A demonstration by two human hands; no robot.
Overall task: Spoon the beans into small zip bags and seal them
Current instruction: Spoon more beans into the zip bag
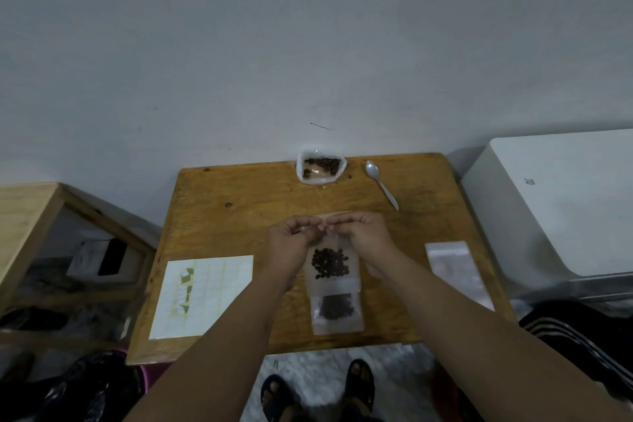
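A small clear zip bag (330, 267) with dark beans in it hangs over the middle of the wooden table (239, 216). My left hand (294, 241) and my right hand (364, 233) pinch its top edge side by side, fingertips nearly meeting. Below it lies a second small bag of beans (336, 313), flat on the table near the front edge. An open plastic bag of beans (320, 168) stands at the table's back edge. A white plastic spoon (382, 183) lies to its right, bowl toward the wall.
A stack of empty zip bags (457, 267) lies at the table's right side. A sheet of labels (203, 295) lies at the left. A white appliance (555, 202) stands to the right, a wooden shelf (34, 216) to the left. My feet (318, 390) show below.
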